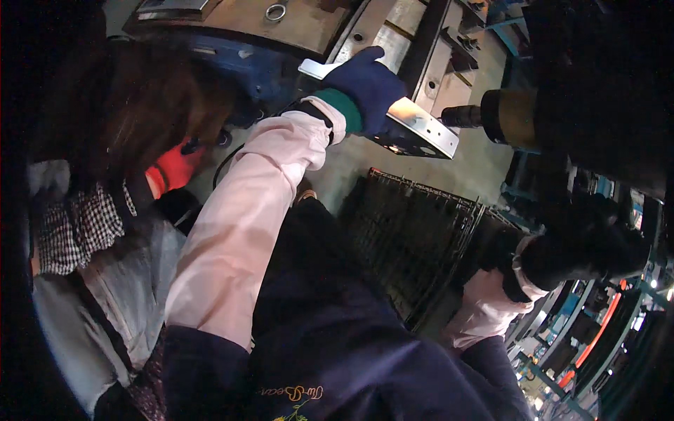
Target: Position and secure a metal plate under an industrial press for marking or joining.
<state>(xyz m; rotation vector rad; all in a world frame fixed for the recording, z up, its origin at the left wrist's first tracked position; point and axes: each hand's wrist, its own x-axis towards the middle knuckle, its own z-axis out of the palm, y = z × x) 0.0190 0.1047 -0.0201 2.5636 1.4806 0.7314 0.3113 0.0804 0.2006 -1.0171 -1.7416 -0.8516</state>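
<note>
My left hand, in a dark blue glove with a green cuff, is closed over a long metal bracket. One end of the bracket is bright and has small holes; its middle is hidden under the glove. My right hand, in a black glove, is in deep shadow at the right. It appears closed around the lower part of a power drill; the grip itself is hard to see. The drill's dark nose points left, just beside the bracket's holed end, and whether they touch is unclear.
Beyond the bracket lies a machine table with slots and a loose metal ring. Another person with a red glove is close on my left. A dark wire crate stands on the floor below. Loaded shelving lines the right.
</note>
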